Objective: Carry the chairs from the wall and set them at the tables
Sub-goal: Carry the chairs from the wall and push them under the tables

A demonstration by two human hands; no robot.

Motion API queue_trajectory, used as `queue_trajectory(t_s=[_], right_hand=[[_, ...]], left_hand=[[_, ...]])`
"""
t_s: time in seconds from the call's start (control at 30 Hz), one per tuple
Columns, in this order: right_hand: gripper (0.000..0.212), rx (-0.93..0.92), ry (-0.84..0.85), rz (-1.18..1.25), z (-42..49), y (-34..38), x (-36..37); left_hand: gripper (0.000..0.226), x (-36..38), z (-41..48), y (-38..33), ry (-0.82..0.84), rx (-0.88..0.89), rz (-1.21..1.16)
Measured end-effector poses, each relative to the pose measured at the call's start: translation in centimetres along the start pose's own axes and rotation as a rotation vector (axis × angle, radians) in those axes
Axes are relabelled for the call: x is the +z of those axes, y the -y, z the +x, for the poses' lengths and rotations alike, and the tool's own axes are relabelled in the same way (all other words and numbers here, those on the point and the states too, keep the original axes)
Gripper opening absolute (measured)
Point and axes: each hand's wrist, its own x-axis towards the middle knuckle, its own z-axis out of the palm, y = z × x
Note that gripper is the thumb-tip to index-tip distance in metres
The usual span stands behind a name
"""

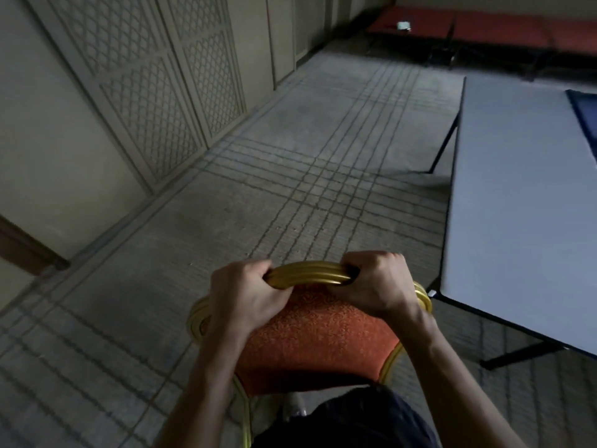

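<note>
One chair (318, 334) is gripped at its gold top rail by the left hand (245, 294) and the right hand (376, 282); one table (523, 205) stands just beside.

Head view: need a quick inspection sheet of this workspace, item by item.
Surface: patterned grey carpet, bare ahead.
Job's things: chair, gold frame, orange upholstery, held by its top rail; white folding table at right.
Clutter: small pale object on the far red surface, too small to identify.
Grippers: left hand and right hand both closed on the rail.
Cables: nothing seen.
Surroundings: lattice-panelled wall at left; dark blue cloth on the table.
</note>
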Motion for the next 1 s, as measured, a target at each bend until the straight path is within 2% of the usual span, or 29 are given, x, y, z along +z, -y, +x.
queue_trajectory(t_s=[0.2, 0.4, 0.67, 0.8, 1.0], right_hand=[[0.041, 0.094, -0.063, -0.010, 6.4, -1.8, 1.7], [0.044, 0.201, -0.053, -0.011, 14.1, -5.7, 4.6], [0.051, 0.220, -0.049, -0.004, 25.1, -12.0, 8.7], [0.046, 0.239, -0.069, 0.010, 29.2, -15.0, 8.9], [0.045, 0.339, -0.154, -0.034, 34.0, -19.9, 8.5]], left_hand=[[0.043, 2.6, 9.4, 1.8, 0.031, 0.151, -0.009], [0.049, 7.9, 18.6, 3.1, 0.082, 0.197, -0.065], [0.044, 15.2, 29.9, 5.4, 0.134, 0.192, -0.076], [0.045, 17.8, 35.1, 4.3, 0.187, 0.186, -0.084], [0.050, 22.6, 43.1, 1.6, 0.257, 0.275, -0.096]])
